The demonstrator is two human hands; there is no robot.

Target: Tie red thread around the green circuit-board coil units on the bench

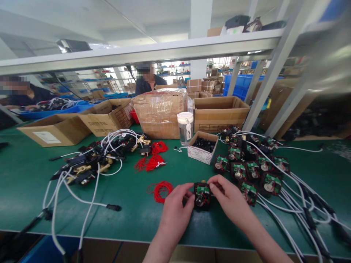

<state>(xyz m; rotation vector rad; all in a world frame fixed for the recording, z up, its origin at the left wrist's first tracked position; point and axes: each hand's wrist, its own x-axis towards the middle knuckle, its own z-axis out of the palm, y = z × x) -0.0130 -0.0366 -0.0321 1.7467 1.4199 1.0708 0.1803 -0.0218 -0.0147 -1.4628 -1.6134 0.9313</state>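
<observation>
A small black module (202, 196) with a green circuit board and a round metal part sits near the front of the green table (131, 212). My left hand (177, 206) pinches its left side, fingers curled. Its right side and top are pinched by my right hand (229, 197). A coil of red wire (161, 190) lies just left of my left hand. To the right lie several similar modules (248, 171) with white cables (290, 204).
A heap of brass-fitted parts with white cables (90, 164) lies at left. More red wire bundles (153, 160), a small white box of black parts (203, 146), a clear jar (185, 128) and cardboard boxes (161, 113) stand behind. Two people sit across the table at back.
</observation>
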